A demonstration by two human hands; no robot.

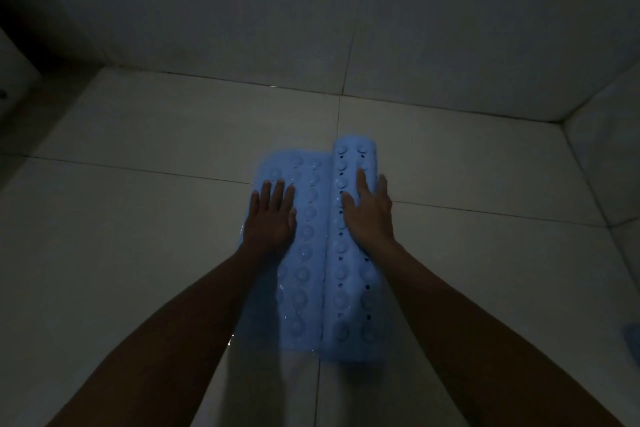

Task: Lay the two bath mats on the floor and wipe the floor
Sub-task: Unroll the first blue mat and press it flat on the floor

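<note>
Dimly, both hands' grips open: left hand flat on blue bath mat, right hand seemingly on its roll.

One blue bath mat at frame centre, partly rolled. Two bare hands on it: left hand, right hand. Two forearms.

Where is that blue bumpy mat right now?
In the head view the blue mat lies on the tiled floor near centre, part flat under the left hand, its rolled part under the right hand.
</note>
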